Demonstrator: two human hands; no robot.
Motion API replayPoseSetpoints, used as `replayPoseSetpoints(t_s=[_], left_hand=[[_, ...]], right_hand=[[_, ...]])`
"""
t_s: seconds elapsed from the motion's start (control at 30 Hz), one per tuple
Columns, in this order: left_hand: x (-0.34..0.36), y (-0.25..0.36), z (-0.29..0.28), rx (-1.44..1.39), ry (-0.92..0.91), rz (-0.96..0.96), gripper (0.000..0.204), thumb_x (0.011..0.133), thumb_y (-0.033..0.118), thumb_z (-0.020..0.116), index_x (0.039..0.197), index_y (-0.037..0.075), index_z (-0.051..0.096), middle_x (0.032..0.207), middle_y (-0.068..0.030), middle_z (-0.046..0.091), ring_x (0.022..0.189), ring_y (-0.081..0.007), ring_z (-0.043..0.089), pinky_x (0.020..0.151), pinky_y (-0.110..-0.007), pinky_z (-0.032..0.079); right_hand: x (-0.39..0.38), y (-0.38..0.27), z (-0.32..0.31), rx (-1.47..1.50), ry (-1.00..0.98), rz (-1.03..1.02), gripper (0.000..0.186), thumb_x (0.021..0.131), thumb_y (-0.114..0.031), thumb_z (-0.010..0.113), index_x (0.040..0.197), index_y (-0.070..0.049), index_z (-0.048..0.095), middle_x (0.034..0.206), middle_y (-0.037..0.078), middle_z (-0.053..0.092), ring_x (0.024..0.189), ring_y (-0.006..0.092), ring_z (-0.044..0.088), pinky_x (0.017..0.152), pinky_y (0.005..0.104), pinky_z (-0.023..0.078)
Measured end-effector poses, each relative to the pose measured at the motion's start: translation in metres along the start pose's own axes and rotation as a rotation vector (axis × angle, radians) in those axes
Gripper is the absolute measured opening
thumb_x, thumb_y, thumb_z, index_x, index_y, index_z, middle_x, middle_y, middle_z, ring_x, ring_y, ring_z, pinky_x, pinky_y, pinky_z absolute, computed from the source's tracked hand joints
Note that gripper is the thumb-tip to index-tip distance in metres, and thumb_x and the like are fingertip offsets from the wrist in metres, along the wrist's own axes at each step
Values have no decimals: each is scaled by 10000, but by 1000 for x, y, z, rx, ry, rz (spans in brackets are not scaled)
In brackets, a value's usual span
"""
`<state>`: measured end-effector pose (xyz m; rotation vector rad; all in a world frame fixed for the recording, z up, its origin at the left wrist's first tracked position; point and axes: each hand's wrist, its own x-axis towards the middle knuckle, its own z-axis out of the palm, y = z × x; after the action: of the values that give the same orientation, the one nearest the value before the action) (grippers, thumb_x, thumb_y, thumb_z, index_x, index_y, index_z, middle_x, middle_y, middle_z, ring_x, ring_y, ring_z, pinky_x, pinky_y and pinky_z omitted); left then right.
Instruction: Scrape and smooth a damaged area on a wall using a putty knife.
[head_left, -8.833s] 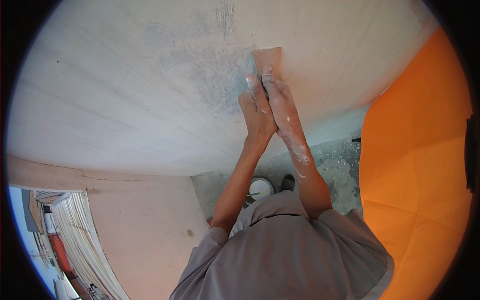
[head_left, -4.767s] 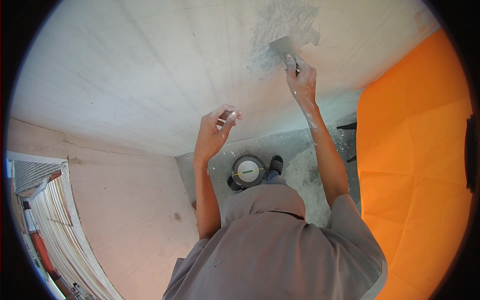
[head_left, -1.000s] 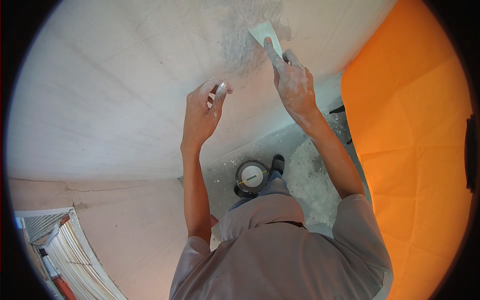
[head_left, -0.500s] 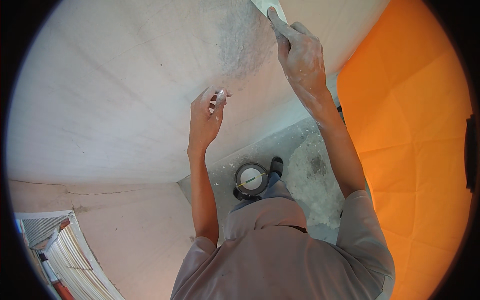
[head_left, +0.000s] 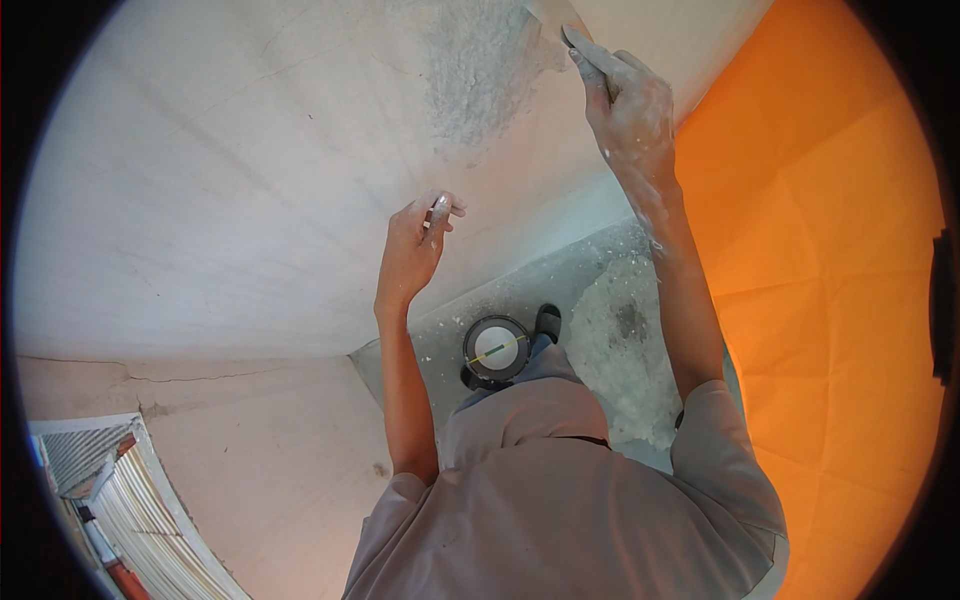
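Observation:
A scraper blade (head_left: 548,16) lies against the pale wall (head_left: 220,200) at the top, partly behind my fingers. My right hand (head_left: 632,120) grips it, just right of a rough grey patch (head_left: 478,70) on that wall. My left hand (head_left: 420,245), lower and nearer the middle, hovers by or rests lightly on the wall; I cannot tell if it touches. Its dusty fingers are loosely curled and apart, holding nothing. Whitish smears mark my right hand and forearm.
Below, a black round bucket (head_left: 497,348) with white inside and a thin yellow-green stick across it stands by my sandals on the concrete floor (head_left: 620,360). An orange sheet (head_left: 820,250) fills the right side. At left are a cracked side wall (head_left: 240,450) and an opening (head_left: 140,500) showing corrugated sheets.
Over the last second my right hand has moved up and rightward with the scraper. My left hand has dropped slightly. Earlier, both hands were together at the scraper; now they are apart.

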<state>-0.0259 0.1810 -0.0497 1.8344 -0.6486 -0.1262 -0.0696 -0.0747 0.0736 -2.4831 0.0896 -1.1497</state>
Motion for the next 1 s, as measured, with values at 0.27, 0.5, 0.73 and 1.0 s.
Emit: replayPoseSetpoints(t_s=[0.27,0.5,0.73,1.0], left_hand=[[-9,-2,21,16,-99,-19,151,1059,107,543,1057,9,658,900,-89,721,747,-179,651,682,-325,534],[-25,-17,8,10,-72,-88,146,1060,118,550,1053,17,655,901,-88,723,735,-170,646,690,-321,538],[-38,-21,29,-103,-114,-159,145,1052,113,563,1077,4,657,932,-90,739,729,-172,654,694,-314,541],[-36,-11,5,5,-123,-143,144,1044,109,573,1085,1,659,921,-83,740,730,-161,651,688,-311,535]], right_hand=[[-160,85,127,-152,-362,175,401,945,-94,646,1331,-186,699,839,182,646,781,406,658,715,522,540],[-94,31,53,140,-150,175,394,953,-95,678,1330,-204,708,769,158,609,662,342,612,633,450,504],[-63,44,83,103,16,125,434,942,-50,680,1349,-200,697,720,141,560,626,325,585,606,426,496],[-201,86,131,193,-294,289,348,936,-32,694,1269,-122,740,711,176,579,548,299,498,579,401,450]])
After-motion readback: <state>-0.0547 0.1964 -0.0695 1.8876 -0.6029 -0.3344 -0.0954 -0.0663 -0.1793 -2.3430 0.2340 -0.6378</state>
